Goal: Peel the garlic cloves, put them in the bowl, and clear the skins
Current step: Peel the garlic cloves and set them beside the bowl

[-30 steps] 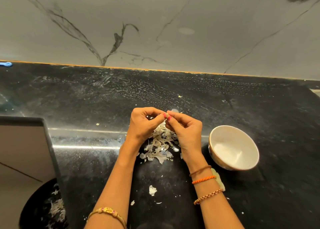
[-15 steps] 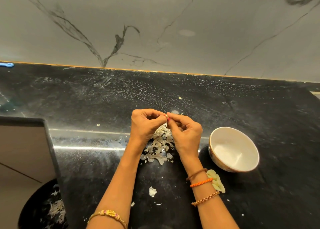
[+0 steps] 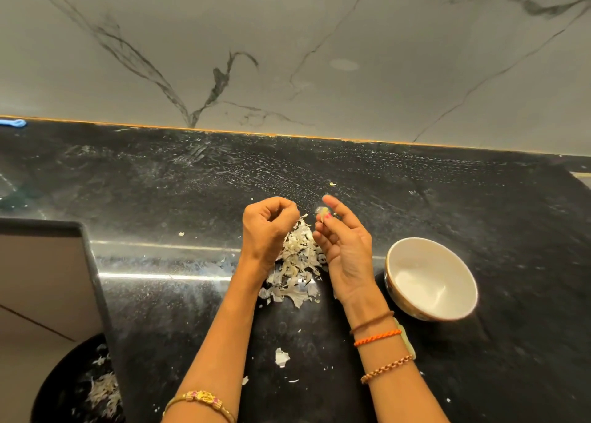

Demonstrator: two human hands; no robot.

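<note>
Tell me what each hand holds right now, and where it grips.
Right hand pinches a garlic clove between thumb and fingertips, by its lower end. Left hand is curled; whether it holds a skin cannot be told.

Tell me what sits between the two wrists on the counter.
In the head view, the pile of garlic skins lies on the black counter between left hand and right hand.

Black stone countertop [image 3: 479,218], glossy, speckled with pale dust and water marks — a bright light streak reflects along its front step. Behind it a white marble backsplash [image 3: 319,39] with dark grey veins, thin orange-gold trim strip [image 3: 287,134] at the joint. Lower left, beige floor [image 3: 38,278].
</note>
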